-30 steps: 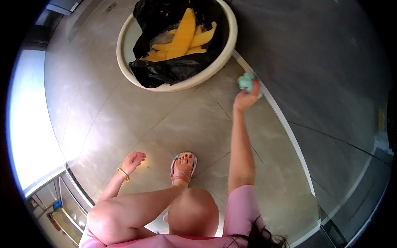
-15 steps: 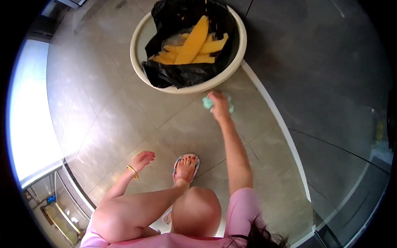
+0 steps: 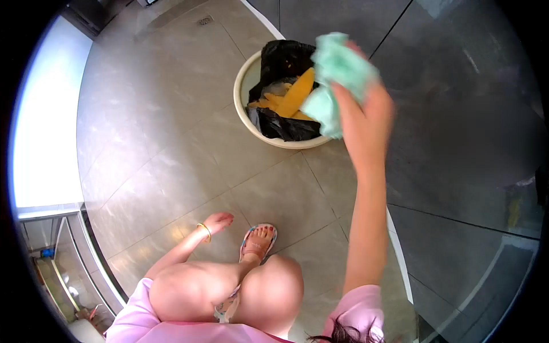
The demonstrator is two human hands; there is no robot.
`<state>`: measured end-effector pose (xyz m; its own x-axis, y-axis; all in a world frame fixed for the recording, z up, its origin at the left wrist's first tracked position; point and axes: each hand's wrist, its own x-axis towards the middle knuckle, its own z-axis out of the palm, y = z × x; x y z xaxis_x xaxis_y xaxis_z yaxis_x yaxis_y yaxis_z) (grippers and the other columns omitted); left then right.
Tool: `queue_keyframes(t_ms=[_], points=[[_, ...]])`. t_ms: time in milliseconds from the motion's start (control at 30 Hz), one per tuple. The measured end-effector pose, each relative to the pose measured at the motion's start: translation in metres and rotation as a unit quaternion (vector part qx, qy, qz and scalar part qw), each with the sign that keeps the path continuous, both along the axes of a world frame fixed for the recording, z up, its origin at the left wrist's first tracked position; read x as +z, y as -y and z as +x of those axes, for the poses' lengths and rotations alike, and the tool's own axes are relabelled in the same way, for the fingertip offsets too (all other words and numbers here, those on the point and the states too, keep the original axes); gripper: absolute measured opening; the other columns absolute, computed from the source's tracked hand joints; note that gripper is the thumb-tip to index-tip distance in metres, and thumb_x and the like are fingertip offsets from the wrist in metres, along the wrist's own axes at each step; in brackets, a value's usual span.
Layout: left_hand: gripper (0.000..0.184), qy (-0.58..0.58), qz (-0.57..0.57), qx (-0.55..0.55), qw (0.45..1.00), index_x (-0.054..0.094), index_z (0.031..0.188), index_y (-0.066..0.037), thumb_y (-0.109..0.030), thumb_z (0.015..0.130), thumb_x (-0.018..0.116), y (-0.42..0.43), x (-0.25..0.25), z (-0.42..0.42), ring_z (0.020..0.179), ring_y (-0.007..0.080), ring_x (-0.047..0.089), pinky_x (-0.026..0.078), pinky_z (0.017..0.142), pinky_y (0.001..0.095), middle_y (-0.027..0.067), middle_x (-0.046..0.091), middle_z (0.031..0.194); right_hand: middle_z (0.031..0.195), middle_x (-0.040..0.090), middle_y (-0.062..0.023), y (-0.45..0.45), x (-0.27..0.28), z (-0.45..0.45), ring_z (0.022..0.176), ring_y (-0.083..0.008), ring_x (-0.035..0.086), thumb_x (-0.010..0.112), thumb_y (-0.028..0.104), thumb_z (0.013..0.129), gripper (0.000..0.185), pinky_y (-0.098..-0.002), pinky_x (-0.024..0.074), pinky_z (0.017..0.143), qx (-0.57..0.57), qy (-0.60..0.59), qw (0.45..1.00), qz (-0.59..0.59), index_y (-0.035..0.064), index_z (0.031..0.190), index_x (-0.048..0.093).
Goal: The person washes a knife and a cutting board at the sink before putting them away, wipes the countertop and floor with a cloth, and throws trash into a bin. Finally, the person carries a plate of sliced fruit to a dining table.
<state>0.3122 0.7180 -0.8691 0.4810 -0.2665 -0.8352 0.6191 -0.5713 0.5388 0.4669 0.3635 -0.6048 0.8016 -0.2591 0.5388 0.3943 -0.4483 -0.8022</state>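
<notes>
My right hand (image 3: 369, 114) is closed round a crumpled light-green cloth (image 3: 337, 66), raised in front of the bin's right side and a little blurred. The cloth hides part of a round cream-coloured bin (image 3: 239, 94) lined with a black plastic bag (image 3: 286, 127). Inside the bag lie several long yellow peel-like strips (image 3: 297, 96). My left hand (image 3: 219, 220), with a gold bangle (image 3: 205, 231) at the wrist, hovers near my left knee above the floor. It holds nothing, and its fingers are loosely stretched out.
Grey floor tiles (image 3: 171, 154) spread under the bin and my sandalled foot (image 3: 258, 241). A dark tiled surface (image 3: 457, 143) rises at the right, bordered by a white edge strip (image 3: 400, 251). At lower left stands a glass-sided frame (image 3: 94, 251). A drain (image 3: 205, 20) is set in the floor.
My right hand has lifted the cloth from low beside the bin to up and right, nearer the camera. The view has shifted, so the bin appears farther right and smaller.
</notes>
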Motion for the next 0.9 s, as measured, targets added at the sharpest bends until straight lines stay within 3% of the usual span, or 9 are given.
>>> queue_keyframes(t_ms=[67,167,267,400,467,600,667,733,900], points=[[0.032,0.007,0.014,0.013,1.0,0.054,0.112,-0.008,-0.026,0.085,0.048,0.002,-0.002,0.003,0.088,0.0108,0.056,0.045,0.067,0.0247,0.0032,0.061,0.099,0.099,0.057,-0.0212,0.002,-0.01,0.044,0.094,-0.0367,0.054,0.05,0.006,0.079,0.024,-0.04,0.0426,0.079,0.032,-0.186,0.977,-0.101,-0.0047,0.1,0.052],[0.033,0.062,-0.009,0.029,0.998,0.052,0.114,-0.008,-0.023,0.086,0.045,0.03,0.021,0.027,0.091,0.01,0.055,0.044,0.069,0.0246,0.0022,0.059,0.103,0.097,0.056,-0.0236,0.002,-0.024,0.068,0.093,-0.0393,0.052,0.049,0.006,0.079,0.025,-0.0422,0.0413,0.077,0.012,-0.164,0.98,-0.116,-0.0046,0.102,0.051],[0.043,0.095,-0.124,0.04,0.987,0.039,0.126,-0.011,-0.03,0.088,0.045,0.08,0.08,0.071,0.104,0.0148,0.05,0.042,0.083,0.0304,0.0038,0.052,0.117,0.096,0.057,-0.0231,0.011,-0.03,0.063,0.092,-0.0367,0.054,0.049,0.008,0.08,0.024,-0.0394,0.0421,0.077,0.025,-0.177,0.981,-0.079,-0.0049,0.101,0.051],[0.044,0.102,-0.282,0.13,0.945,0.036,0.126,-0.008,-0.024,0.087,0.049,0.136,0.136,0.121,0.111,0.0202,0.046,0.039,0.092,0.0375,0.0084,0.045,0.123,0.104,0.057,-0.0068,0.04,-0.01,0.006,0.095,-0.0133,0.052,0.055,0.016,0.083,0.03,-0.0281,0.0401,0.082,-0.015,-0.112,0.968,0.226,-0.0012,0.107,0.053],[0.039,-0.02,-0.408,0.266,0.873,0.037,0.121,-0.004,-0.018,0.086,0.049,0.151,0.144,0.136,0.114,0.0277,0.042,0.038,0.095,0.0432,0.0159,0.041,0.123,0.109,0.054,-0.0065,0.051,-0.005,-0.033,0.097,-0.014,0.052,0.056,0.018,0.083,0.034,-0.028,0.0399,0.083,-0.088,-0.039,0.94,0.326,-0.0013,0.11,0.05],[0.035,-0.15,-0.398,0.366,0.828,0.037,0.117,-0.001,-0.013,0.085,0.048,0.159,0.163,0.145,0.113,0.0334,0.041,0.038,0.095,0.0453,0.0222,0.038,0.122,0.111,0.052,-0.0072,0.082,-0.065,-0.102,0.098,-0.0172,0.052,0.054,0.016,0.084,0.036,-0.0309,0.0401,0.085,-0.253,-0.025,0.877,0.408,0.0,0.115,0.047],[0.036,-0.124,-0.368,0.458,0.8,0.036,0.119,-0.002,-0.015,0.087,0.046,0.149,0.151,0.159,0.113,0.0363,0.04,0.036,0.097,0.0452,0.0241,0.035,0.123,0.11,0.053,-0.0083,0.097,-0.128,-0.122,0.096,-0.0175,0.052,0.053,0.015,0.085,0.032,-0.0303,0.0392,0.084,-0.284,-0.064,0.867,0.404,-0.0004,0.113,0.048],[0.026,-0.061,-0.376,0.431,0.818,0.042,0.109,-0.004,-0.013,0.086,0.048,0.109,0.134,0.167,0.11,0.0312,0.043,0.039,0.093,0.0483,0.0158,0.045,0.114,0.109,0.054,-0.0108,0.102,-0.183,-0.131,0.095,-0.0214,0.053,0.052,0.012,0.084,0.033,-0.0306,0.0393,0.084,-0.327,-0.121,0.867,0.355,-0.0017,0.113,0.046],[0.027,-0.039,-0.363,0.439,0.821,0.041,0.116,-0.014,-0.014,0.089,0.042,0.024,0.152,0.132,0.11,0.0282,0.044,0.037,0.094,0.047,0.012,0.045,0.121,0.113,0.048,-0.02,0.093,-0.27,-0.11,0.1,-0.0343,0.049,0.05,0.004,0.081,0.034,-0.0378,0.038,0.083,-0.373,-0.218,0.9,0.065,-0.0026,0.113,0.043]])
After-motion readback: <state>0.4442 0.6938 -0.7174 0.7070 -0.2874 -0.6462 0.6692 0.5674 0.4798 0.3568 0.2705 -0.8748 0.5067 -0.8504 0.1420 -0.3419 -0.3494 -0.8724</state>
